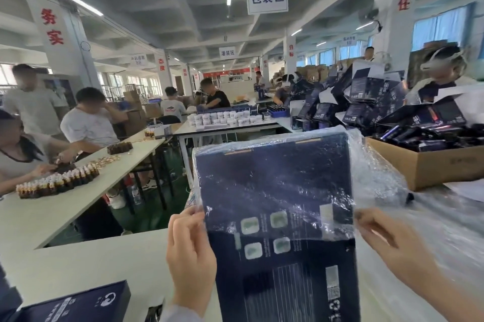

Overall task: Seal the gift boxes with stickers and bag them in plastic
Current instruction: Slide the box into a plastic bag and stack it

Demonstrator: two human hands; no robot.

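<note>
A dark navy gift box (277, 256) stands upright in front of me, its printed back facing me. A clear plastic bag (372, 175) covers its upper half, down to about the middle. My left hand (190, 251) pinches the bag's open edge at the box's left side. My right hand (392, 240) pinches the bag's edge at the right side. Loose plastic bulges out to the upper right of the box. Another navy gift box (78, 306) lies flat at the lower left on the white table (86, 261).
A cardboard carton (429, 167) of dark items stands at the right, with a heap of navy boxes (366, 101) behind it. More clear plastic (461, 219) lies on the table at right. People work at tables (86, 182) to the left and across.
</note>
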